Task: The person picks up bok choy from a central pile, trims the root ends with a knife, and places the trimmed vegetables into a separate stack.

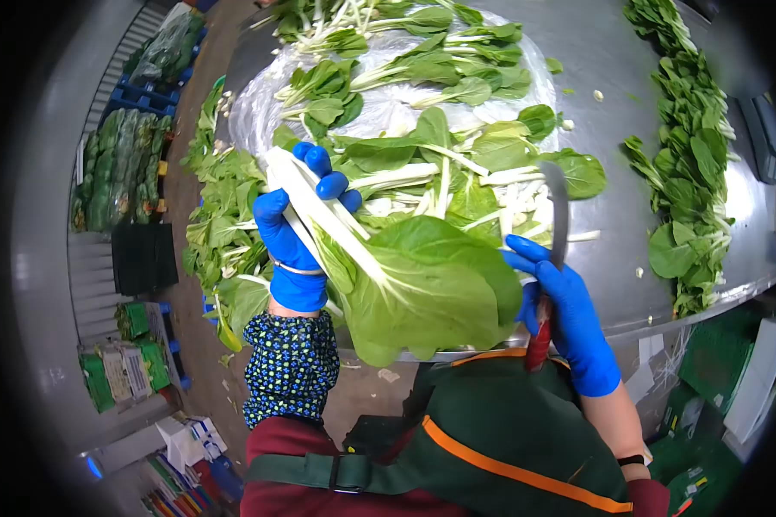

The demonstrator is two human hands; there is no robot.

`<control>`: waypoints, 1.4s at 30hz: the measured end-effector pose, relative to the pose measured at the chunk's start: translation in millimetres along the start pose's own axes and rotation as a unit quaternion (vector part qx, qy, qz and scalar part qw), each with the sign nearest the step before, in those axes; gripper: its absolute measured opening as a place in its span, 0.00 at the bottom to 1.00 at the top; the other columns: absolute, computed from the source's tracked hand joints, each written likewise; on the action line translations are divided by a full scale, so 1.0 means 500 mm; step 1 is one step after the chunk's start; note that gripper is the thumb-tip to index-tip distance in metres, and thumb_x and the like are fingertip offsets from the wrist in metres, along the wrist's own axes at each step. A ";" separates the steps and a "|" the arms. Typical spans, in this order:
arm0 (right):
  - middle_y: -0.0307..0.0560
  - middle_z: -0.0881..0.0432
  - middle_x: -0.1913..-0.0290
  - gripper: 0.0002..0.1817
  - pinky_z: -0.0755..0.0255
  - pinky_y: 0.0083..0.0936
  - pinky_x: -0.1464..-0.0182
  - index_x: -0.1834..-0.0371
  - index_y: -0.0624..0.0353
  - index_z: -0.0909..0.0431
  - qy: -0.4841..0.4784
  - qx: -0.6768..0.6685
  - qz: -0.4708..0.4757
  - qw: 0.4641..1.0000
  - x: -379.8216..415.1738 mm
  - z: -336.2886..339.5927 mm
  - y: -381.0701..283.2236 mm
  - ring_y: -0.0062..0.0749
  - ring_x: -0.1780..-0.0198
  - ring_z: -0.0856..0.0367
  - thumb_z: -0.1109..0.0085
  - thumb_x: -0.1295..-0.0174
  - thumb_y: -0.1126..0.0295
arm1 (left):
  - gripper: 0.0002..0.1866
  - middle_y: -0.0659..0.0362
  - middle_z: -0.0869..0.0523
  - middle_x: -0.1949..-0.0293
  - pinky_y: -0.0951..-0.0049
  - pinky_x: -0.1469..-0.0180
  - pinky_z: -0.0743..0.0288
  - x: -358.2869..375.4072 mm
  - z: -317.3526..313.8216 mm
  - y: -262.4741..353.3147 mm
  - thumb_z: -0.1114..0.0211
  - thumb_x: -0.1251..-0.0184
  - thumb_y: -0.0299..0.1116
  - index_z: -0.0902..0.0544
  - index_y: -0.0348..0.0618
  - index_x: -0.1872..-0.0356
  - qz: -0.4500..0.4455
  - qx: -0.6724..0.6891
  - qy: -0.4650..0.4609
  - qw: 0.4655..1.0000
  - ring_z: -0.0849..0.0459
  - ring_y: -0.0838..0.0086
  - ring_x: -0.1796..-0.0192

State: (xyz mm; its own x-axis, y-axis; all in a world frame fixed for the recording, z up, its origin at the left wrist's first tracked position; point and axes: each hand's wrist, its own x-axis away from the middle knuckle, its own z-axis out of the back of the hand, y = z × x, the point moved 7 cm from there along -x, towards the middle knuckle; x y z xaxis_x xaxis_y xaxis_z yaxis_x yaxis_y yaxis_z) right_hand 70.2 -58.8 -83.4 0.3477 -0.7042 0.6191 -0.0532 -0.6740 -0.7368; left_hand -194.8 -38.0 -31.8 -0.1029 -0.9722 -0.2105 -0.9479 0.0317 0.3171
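My left hand [297, 226], in a blue glove, is closed around the white stalks of a head of pak choi [405, 280]. Its broad green leaves spread to the right, in front of my body, and reach close to my other hand. My right hand [560, 302], also gloved in blue, grips the red handle of a knife [560, 207]. The curved, dark blade points up and away from me, over loose trimmed leaves [474, 185] on the metal table [603, 164]. Part of the handle is hidden by my fingers.
Clear plastic wrap [259, 103] lies under several pak choi heads [448, 65] at the far side. A long row of pak choi [689, 164] lines the table's right. Leaves pile up at the left [229, 215]. Green crates [724, 362] stand at the lower right, and wrapped greens [121, 164] on the left.
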 end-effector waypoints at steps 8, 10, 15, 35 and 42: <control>0.35 0.24 0.72 0.14 0.32 0.13 0.74 0.55 0.58 0.22 -0.035 0.099 0.086 0.991 0.038 0.012 -0.011 0.12 0.74 0.30 0.40 0.46 0.69 | 0.32 0.56 0.26 0.54 0.65 0.54 0.25 -0.039 0.072 -0.086 0.40 0.42 0.48 0.37 0.43 0.41 0.052 -0.130 0.119 0.983 0.25 0.64 0.53; 0.34 0.25 0.72 0.12 0.33 0.13 0.74 0.57 0.57 0.21 -0.048 0.113 0.144 0.982 0.047 0.022 -0.018 0.12 0.74 0.30 0.41 0.46 0.70 | 0.31 0.57 0.25 0.57 0.67 0.54 0.26 -0.035 0.081 -0.100 0.36 0.44 0.42 0.36 0.41 0.42 0.056 -0.292 0.202 0.933 0.24 0.66 0.54; 0.32 0.27 0.78 0.13 0.38 0.11 0.76 0.56 0.57 0.21 0.056 0.071 0.081 0.993 0.044 0.103 -0.061 0.11 0.80 0.33 0.45 0.43 0.67 | 0.31 0.50 0.23 0.53 0.68 0.50 0.27 -0.053 0.003 -0.174 0.35 0.46 0.41 0.35 0.34 0.45 0.145 -0.383 0.170 0.897 0.22 0.65 0.54; 0.34 0.26 0.69 0.23 0.34 0.16 0.70 0.50 0.62 0.28 0.169 0.082 0.330 0.925 -0.019 0.247 -0.017 0.16 0.74 0.32 0.36 0.48 0.64 | 0.31 0.58 0.19 0.65 0.76 0.54 0.30 -0.124 -0.111 -0.297 0.30 0.63 0.37 0.24 0.33 0.53 0.406 -0.510 0.016 0.758 0.22 0.75 0.61; 0.39 0.20 0.60 0.15 0.37 0.12 0.78 0.53 0.61 0.26 0.262 -0.166 0.129 0.942 0.052 0.486 0.067 0.16 0.78 0.30 0.50 0.39 0.65 | 0.24 0.58 0.22 0.60 0.76 0.53 0.31 -0.378 -0.217 -0.623 0.36 0.51 0.36 0.25 0.37 0.52 0.396 -0.575 -0.045 0.715 0.25 0.76 0.60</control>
State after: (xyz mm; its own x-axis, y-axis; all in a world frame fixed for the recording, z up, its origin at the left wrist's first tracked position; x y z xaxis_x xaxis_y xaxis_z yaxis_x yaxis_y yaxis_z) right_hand 305.0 -45.5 -158.1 -0.2212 -0.8094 0.5440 -0.3922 -0.4369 -0.8095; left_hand 152.6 110.9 9.5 -0.5381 -0.7348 0.4129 0.2869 0.3010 0.9095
